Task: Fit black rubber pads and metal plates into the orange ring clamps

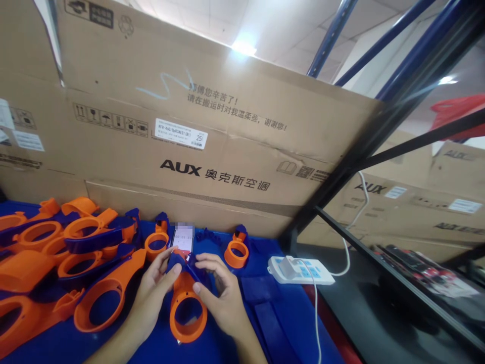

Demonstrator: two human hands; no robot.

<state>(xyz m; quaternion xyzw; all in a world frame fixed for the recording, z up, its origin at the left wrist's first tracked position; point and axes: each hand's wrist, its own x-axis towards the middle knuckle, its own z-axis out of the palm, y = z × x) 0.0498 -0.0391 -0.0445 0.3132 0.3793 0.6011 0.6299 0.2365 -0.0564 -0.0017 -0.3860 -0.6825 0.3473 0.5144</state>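
Between my two hands is an orange plastic ring part with a dark blue piece joined at its upper end, the round opening facing me. My left hand is closed around the upper left of the blue end, thumb pressed on it. From the right, my right hand grips the blue piece and the top of the ring with curled fingers and thumb. The fingers partly hide where orange and blue meet. Just behind stands a phone with a timer on its screen.
Several orange and blue ring parts are heaped on the blue surface at left. Single ones stand farther back. Flat blue pieces lie at right, near a white power strip with a cable. A large cardboard box forms the back.
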